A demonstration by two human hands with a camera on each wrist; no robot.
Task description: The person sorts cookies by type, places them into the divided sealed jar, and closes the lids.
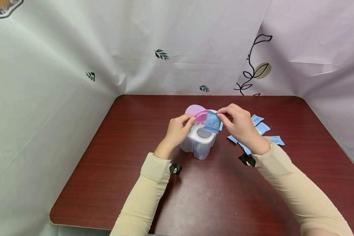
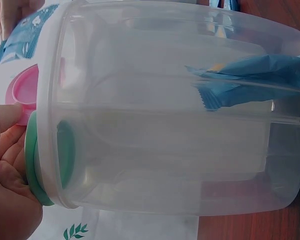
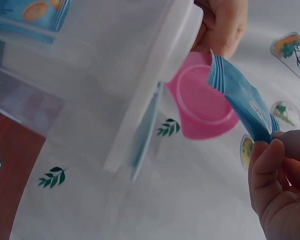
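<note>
A clear plastic box (image 2: 140, 155) with a white top (image 1: 205, 141) stands on the table, with a round hole in that top. My left hand (image 1: 177, 131) pinches the raised pink flip cap (image 1: 198, 118) between thumb and fingers. Beside those fingers is a green cap (image 2: 31, 165), lying shut on the top. My right hand (image 1: 239, 123) pinches a small blue sachet (image 1: 212, 123) by its end, holding it above the box near the round hole. Through the box's wall, a blue sachet (image 2: 255, 75) shows at the bottom.
A purple cap (image 1: 194, 108) stands raised at the box's far side. Several more blue sachets (image 1: 274, 140) lie on the dark red table (image 1: 129, 137), to the right under and beyond my right wrist. A white printed curtain (image 1: 194, 49) hangs behind the table.
</note>
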